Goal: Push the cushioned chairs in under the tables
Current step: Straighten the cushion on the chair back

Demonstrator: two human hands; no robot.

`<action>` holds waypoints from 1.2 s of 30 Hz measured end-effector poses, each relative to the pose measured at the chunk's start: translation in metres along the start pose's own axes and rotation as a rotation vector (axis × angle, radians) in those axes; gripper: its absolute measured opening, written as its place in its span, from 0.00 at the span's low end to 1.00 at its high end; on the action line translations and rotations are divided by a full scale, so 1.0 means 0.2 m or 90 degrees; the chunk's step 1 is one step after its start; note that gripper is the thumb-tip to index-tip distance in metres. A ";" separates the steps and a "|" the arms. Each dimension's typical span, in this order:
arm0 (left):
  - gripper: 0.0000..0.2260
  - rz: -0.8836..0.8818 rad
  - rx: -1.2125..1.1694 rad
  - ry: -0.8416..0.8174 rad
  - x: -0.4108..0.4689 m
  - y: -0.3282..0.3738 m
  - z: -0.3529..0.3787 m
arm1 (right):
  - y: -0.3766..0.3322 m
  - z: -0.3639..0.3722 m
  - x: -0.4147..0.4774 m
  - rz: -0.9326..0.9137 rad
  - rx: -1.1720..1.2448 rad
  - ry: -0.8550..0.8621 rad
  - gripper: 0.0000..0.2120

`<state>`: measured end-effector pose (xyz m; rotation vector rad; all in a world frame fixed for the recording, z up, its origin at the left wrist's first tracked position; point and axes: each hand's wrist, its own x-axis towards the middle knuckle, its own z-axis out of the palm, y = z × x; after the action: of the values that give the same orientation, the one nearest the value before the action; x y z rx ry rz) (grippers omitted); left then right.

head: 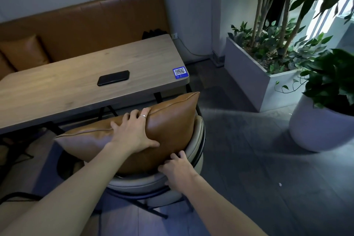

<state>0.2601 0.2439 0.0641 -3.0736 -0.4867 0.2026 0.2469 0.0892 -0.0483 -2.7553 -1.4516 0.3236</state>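
A beige cushioned chair (197, 136) with a dark metal frame stands just in front of the wooden table (76, 82), its seat partly under the table's near edge. A brown leather cushion (168, 126) rests upright against the chair's curved back. My left hand (134, 132) grips the top of the cushion, thumb on its near face. My right hand (178, 168) holds the chair's backrest at the lower right, fingers curled over the rim.
A black phone (113, 78) and a blue QR sticker (180, 72) lie on the table. A brown bench (86, 21) with another cushion (24, 51) runs behind it. A grey planter box (249, 74) and a white pot (318, 128) stand to the right on grey floor.
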 end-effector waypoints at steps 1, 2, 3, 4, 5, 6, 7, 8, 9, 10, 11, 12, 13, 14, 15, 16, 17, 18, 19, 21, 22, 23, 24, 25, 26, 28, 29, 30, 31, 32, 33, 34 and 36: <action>0.55 0.000 0.000 -0.001 0.00 0.00 0.00 | 0.00 0.00 0.00 -0.003 0.002 0.000 0.14; 0.55 0.000 0.000 -0.001 0.01 0.00 0.00 | 0.00 -0.01 0.01 -0.006 0.003 -0.002 0.14; 0.55 0.000 0.001 0.000 0.01 -0.01 0.00 | 0.01 -0.01 0.01 -0.010 0.003 -0.006 0.15; 0.55 -0.001 0.001 0.001 0.01 -0.01 0.00 | 0.01 -0.01 0.01 -0.015 0.003 -0.010 0.15; 0.56 -0.001 0.001 0.003 0.01 0.00 0.01 | 0.02 -0.02 0.00 -0.020 0.003 -0.012 0.16; 0.56 -0.001 0.002 0.005 0.01 0.00 0.01 | 0.02 -0.02 0.00 -0.022 0.004 -0.013 0.16; 0.57 -0.001 0.002 0.006 0.00 0.00 0.01 | 0.03 -0.02 -0.01 -0.023 0.006 -0.012 0.16; 0.57 0.001 0.002 0.007 -0.01 0.00 0.01 | 0.03 -0.02 -0.01 -0.023 0.013 -0.012 0.16; 0.57 0.004 0.002 0.010 -0.03 -0.01 0.01 | 0.03 -0.03 -0.01 -0.022 0.025 -0.016 0.16; 0.57 0.008 0.001 0.014 -0.05 -0.02 0.02 | 0.02 -0.04 -0.02 -0.019 0.043 -0.026 0.16; 0.56 0.013 -0.001 0.019 -0.08 -0.03 0.02 | 0.02 -0.05 -0.02 -0.013 0.066 -0.039 0.18; 0.55 0.018 -0.003 0.026 -0.11 -0.04 0.02 | 0.02 -0.08 -0.03 -0.010 0.094 -0.053 0.20; 0.53 0.024 -0.005 0.031 -0.14 -0.06 0.02 | 0.01 -0.12 -0.03 -0.011 0.121 -0.064 0.22; 0.51 0.026 -0.007 0.032 -0.17 -0.08 0.01 | -0.01 -0.17 -0.04 -0.015 0.142 -0.076 0.24; 0.49 0.023 -0.009 0.029 -0.21 -0.11 -0.01 | -0.03 -0.24 -0.05 -0.023 0.158 -0.086 0.25; 0.47 0.017 -0.014 0.025 -0.25 -0.14 -0.03 | -0.06 -0.31 -0.06 -0.029 0.169 -0.092 0.24; 0.46 0.008 -0.021 0.023 -0.28 -0.18 -0.06 | -0.09 -0.39 -0.07 -0.034 0.177 -0.090 0.22; 0.44 -0.002 -0.029 0.024 -0.33 -0.21 -0.09 | -0.13 -0.47 -0.07 -0.039 0.180 -0.079 0.21; 0.43 -0.010 -0.036 0.032 -0.38 -0.25 -0.12 | -0.16 -0.55 -0.08 -0.041 0.177 -0.060 0.20; 0.39 -0.019 -0.043 0.064 -0.48 -0.33 -0.20 | -0.25 -0.70 -0.10 -0.044 0.155 -0.005 0.18; 0.38 -0.023 -0.047 0.081 -0.54 -0.37 -0.24 | -0.30 -0.77 -0.11 -0.045 0.134 0.028 0.18; 0.37 -0.028 -0.052 0.092 -0.61 -0.41 -0.29 | -0.36 -0.84 -0.12 -0.044 0.108 0.066 0.18; 0.36 -0.035 -0.055 0.098 -0.67 -0.46 -0.35 | -0.42 -0.91 -0.13 -0.042 0.081 0.105 0.18; 0.35 -0.043 -0.056 0.103 -0.74 -0.52 -0.41 | -0.49 -0.98 -0.15 -0.041 0.060 0.142 0.18; 0.34 -0.049 -0.056 0.114 -0.80 -0.58 -0.47 | -0.56 -1.06 -0.16 -0.043 0.045 0.177 0.18; 0.31 -0.052 -0.055 0.167 -0.94 -0.71 -0.61 | -0.71 -1.23 -0.19 -0.057 0.027 0.242 0.19; 0.30 -0.051 -0.053 0.206 -1.01 -0.78 -0.68 | -0.80 -1.31 -0.20 -0.064 0.017 0.272 0.20; 0.28 -0.052 -0.048 0.245 -1.09 -0.86 -0.75 | -0.89 -1.40 -0.21 -0.070 0.007 0.302 0.21; 0.28 -0.053 -0.039 0.283 -1.17 -0.94 -0.82 | -1.00 -1.47 -0.23 -0.077 -0.004 0.332 0.22; 0.27 -0.054 -0.029 0.316 -1.25 -1.03 -0.89 | -1.11 -1.54 -0.24 -0.085 -0.015 0.359 0.23; 0.27 -0.057 -0.021 0.344 -1.34 -1.12 -0.95 | -1.23 -1.61 -0.25 -0.094 -0.024 0.384 0.23; 0.27 -0.062 -0.014 0.367 -1.43 -1.21 -1.01 | -1.35 -1.66 -0.27 -0.103 -0.032 0.408 0.24; 0.27 -0.079 0.002 0.410 -1.64 -1.40 -1.12 | -1.61 -1.76 -0.31 -0.119 -0.036 0.449 0.26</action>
<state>-0.1052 0.4089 0.3389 -2.8480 -0.6156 -0.7558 0.0165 0.2538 0.3417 -2.3419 -1.4785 -0.6328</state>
